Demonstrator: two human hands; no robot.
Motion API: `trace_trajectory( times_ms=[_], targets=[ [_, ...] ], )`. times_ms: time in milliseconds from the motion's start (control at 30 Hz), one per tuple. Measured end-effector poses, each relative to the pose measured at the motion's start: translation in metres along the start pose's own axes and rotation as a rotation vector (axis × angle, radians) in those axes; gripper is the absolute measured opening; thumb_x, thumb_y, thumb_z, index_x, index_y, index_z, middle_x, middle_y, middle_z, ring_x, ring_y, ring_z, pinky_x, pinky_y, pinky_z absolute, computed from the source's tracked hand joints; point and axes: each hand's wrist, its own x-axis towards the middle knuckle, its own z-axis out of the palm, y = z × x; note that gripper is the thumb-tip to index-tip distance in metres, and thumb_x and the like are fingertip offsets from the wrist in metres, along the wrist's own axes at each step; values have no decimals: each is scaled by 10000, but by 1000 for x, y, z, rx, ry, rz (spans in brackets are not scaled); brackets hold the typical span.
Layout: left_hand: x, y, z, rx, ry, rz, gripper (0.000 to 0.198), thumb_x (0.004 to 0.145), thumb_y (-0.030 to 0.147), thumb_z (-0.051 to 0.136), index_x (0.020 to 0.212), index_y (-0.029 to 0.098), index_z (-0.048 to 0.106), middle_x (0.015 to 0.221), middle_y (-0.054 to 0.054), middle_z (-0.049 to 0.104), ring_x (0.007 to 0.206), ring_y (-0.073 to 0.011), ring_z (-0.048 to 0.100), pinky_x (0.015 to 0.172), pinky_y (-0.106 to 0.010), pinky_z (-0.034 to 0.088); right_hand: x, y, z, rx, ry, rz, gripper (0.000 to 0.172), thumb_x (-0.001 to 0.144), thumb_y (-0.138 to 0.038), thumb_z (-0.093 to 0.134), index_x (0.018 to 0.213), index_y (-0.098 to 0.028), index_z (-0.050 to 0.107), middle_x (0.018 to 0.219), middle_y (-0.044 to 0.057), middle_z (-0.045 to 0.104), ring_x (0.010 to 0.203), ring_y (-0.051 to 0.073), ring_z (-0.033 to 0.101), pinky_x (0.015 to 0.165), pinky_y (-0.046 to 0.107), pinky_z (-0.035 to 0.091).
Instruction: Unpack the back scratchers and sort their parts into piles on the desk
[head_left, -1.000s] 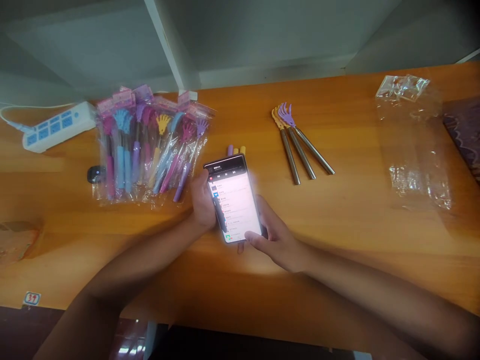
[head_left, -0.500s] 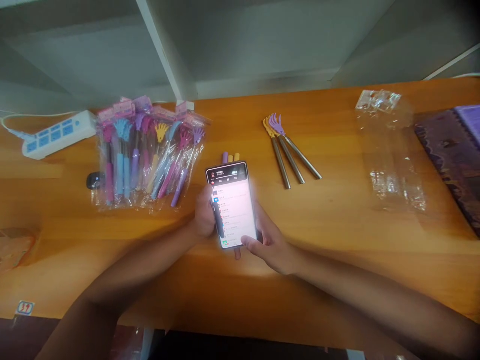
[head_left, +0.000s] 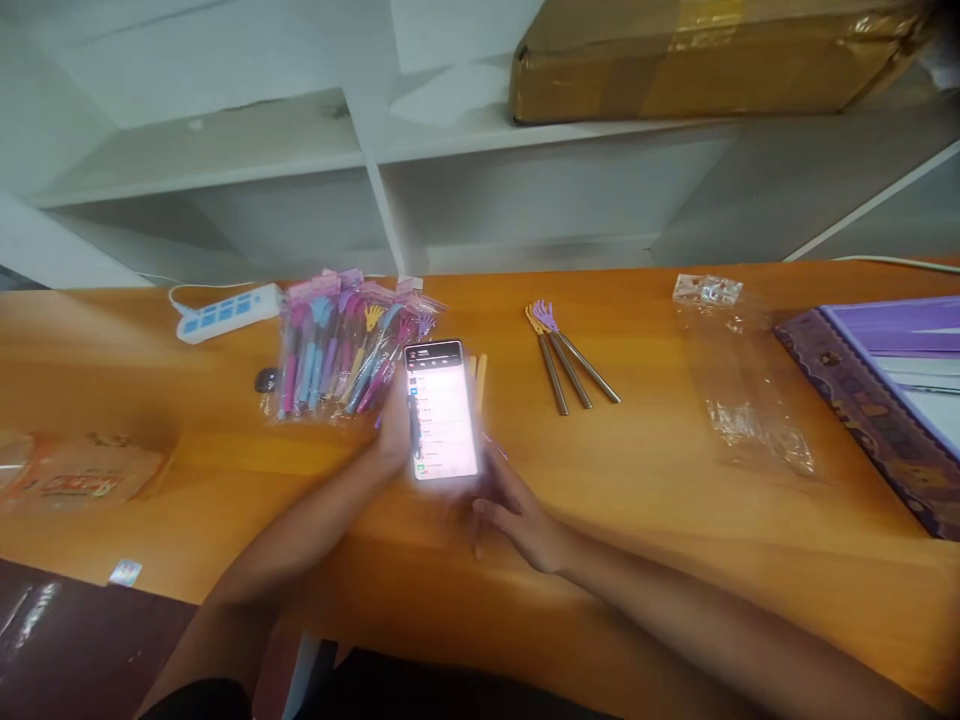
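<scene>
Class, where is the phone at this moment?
In the head view, the phone is just left of centre, held in the left hand, between bagged back scratchers and three unwrapped ones.

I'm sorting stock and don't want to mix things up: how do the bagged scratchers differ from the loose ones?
The bagged scratchers lie inside clear plastic; the loose scratchers lie uncovered on the table. The bagged scratchers have coloured handles, while the loose scratchers end in plain metal rods. The bagged scratchers include pink and blue; the loose scratchers show only yellow and purple heads. Both kinds have hand-shaped heads.
</scene>
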Motion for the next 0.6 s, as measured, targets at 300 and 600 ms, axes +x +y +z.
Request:
trace_trajectory(
  times_ms=[300,600],
  targets=[
    [-98,84,-88,38,415,232,778,1069,764,326,1252,136,747,965,-140,815,755,-273,763,701,-404,663,5,9,2,-11,-157,27,500,1043,-383,674,1434,-331,367,1175,35,551,888,150,715,494,193,612],
    [-166,122,-163,206,785,260,829,1080,732,201,1236,101,715,858,-141,799,684,-282,739,654,-403,619,1,12,4,-215,-216,47,560,1019,-275,639,1480,-310,322,1170,29,535,821,123,708,469,181,595]
  ],
)
